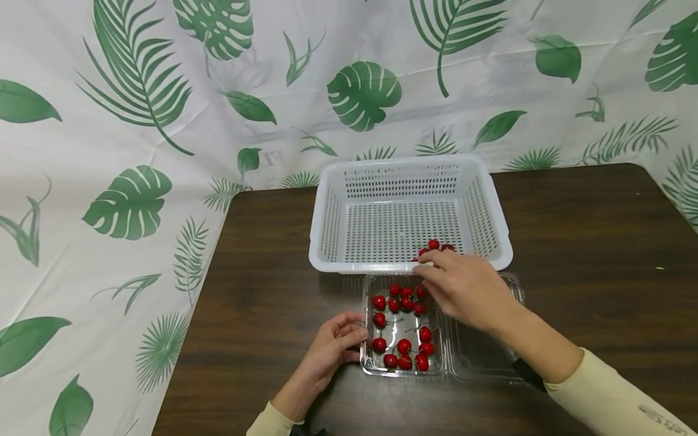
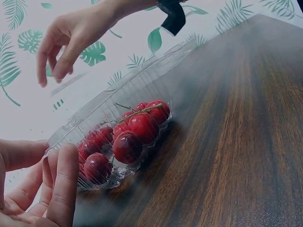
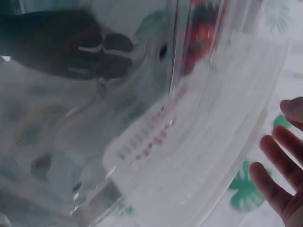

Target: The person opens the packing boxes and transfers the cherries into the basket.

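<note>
A clear plastic clamshell box (image 1: pixel 367 364) lies open on the table, with several red cherries (image 1: pixel 404 346) in its base, some with green stems. My left hand (image 1: pixel 333 345) pinches the box's left edge between thumb and fingers; the left wrist view shows this hand (image 2: pixel 45 182) close beside the fruit. Over the front rim of a white perforated basket (image 1: pixel 378 219) hovers my right hand (image 1: pixel 466 287), fingers spread and loosely bent. Nothing shows between the fingers of that right hand (image 2: pixel 78 40) in the left wrist view. A few cherries (image 1: pixel 433 244) lie in the basket's front right part, partly hidden by the hand.
The box's lid (image 1: pixel 478 356) lies flat to the right, partly under my right forearm. Behind the basket hangs a white cloth (image 1: pixel 295 123) with green leaf prints. The dark wooden table (image 1: pixel 595 270) extends on both sides of the basket.
</note>
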A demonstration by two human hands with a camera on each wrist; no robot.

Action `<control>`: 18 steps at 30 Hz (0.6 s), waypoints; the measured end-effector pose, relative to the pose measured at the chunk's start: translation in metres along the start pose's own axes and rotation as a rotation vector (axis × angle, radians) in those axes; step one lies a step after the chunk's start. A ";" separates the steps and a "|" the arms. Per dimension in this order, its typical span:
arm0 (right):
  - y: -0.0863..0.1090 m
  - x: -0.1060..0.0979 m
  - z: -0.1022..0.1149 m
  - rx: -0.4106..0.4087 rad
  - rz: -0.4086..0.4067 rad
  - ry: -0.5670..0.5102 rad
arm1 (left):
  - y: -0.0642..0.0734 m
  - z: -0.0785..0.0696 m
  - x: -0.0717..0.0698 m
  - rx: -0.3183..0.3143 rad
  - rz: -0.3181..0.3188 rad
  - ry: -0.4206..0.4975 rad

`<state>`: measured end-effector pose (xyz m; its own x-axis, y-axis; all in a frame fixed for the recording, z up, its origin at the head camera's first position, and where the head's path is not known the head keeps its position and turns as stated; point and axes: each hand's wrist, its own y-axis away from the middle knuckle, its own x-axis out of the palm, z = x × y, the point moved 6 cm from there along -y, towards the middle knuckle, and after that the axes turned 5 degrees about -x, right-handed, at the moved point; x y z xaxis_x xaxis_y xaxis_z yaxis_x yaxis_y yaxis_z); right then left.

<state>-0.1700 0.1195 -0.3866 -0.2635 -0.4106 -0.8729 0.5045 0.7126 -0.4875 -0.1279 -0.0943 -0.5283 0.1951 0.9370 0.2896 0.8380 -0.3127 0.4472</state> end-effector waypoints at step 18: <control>0.017 0.066 0.075 -0.147 0.458 -0.073 | 0.000 0.002 0.000 0.001 0.005 0.007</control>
<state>-0.1171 0.0613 -0.4513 0.0199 -0.0707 -0.9973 0.4319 0.9002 -0.0552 -0.1270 -0.0943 -0.5305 0.1953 0.9345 0.2976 0.8375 -0.3168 0.4453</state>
